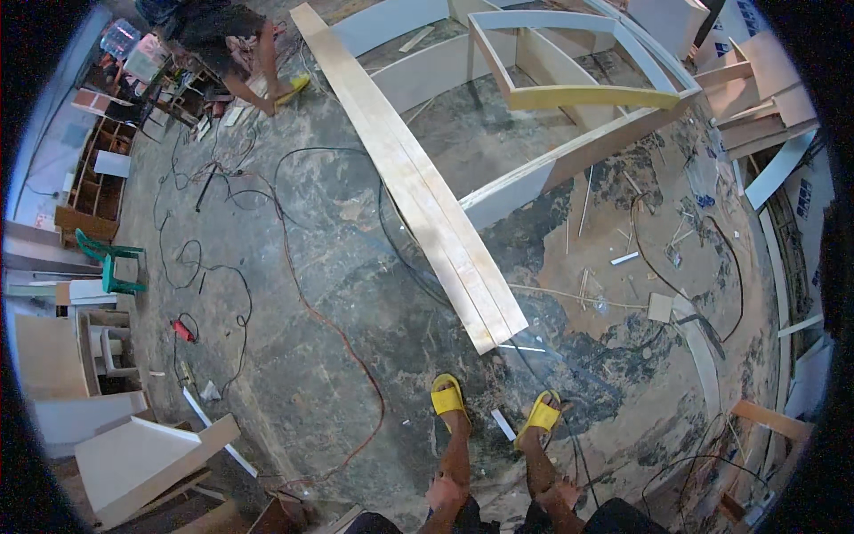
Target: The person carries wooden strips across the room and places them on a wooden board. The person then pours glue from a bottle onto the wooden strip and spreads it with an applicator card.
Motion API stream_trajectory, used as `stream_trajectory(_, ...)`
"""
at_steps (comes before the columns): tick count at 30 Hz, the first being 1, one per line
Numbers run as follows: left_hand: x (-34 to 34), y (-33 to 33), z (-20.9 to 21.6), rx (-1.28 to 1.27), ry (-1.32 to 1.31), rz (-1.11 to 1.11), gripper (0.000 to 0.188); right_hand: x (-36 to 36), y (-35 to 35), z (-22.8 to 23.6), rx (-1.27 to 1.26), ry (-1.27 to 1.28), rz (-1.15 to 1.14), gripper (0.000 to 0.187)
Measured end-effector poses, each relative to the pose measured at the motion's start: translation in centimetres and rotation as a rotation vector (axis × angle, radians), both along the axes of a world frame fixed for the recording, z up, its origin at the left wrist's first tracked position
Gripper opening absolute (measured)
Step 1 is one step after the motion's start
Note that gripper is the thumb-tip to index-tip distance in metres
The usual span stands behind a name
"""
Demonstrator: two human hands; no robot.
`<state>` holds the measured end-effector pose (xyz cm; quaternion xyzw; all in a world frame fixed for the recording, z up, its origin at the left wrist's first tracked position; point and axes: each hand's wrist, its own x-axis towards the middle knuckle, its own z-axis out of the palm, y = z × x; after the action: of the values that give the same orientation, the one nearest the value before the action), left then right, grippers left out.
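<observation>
Stained floor point(329, 231) spreads under a wooden frame point(525, 191). Long pale board point(422, 196) slants along its left side, near end just ahead of yellow sandals point(449, 399). Left hand point(445, 491) and right hand point(560, 493) rest at the legs point(455, 456); cannot tell whether either is closed. White strip point(503, 424) lies between sandals.

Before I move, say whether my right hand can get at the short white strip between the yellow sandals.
Probably yes: the short white strip lies uncovered on the floor between the yellow sandals, and nothing seems to block the right hand, though it may have to reach lower.
</observation>
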<state>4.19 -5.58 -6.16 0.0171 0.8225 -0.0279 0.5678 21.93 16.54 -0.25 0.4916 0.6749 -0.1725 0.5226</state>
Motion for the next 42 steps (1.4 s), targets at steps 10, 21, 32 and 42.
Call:
stream_trajectory(10, 2.5, 0.8, -3.2, -0.009, 0.08, -0.066, 0.056, 4.4, -0.1, -3.7, -0.127, -0.058, -0.209, 0.087)
stream_trajectory(21, 2.1, 4.5, -4.4, 0.095, 0.252, -0.189, 0.049, 3.8, 3.0, -6.1, -0.097, 0.013, -0.048, 0.069)
stream_trajectory(32, 1.3, 4.6, -2.3, -0.017, 0.159, -0.126, 0.051, 9.3, 0.4, -8.5, 0.034, 0.088, 0.055, 0.063)
stream_trajectory(42, -6.1, 1.7, 16.3, 0.406, 0.263, 0.48, 0.069, 4.4, 0.5, 3.0, 0.065, 0.148, -0.199, 0.057)
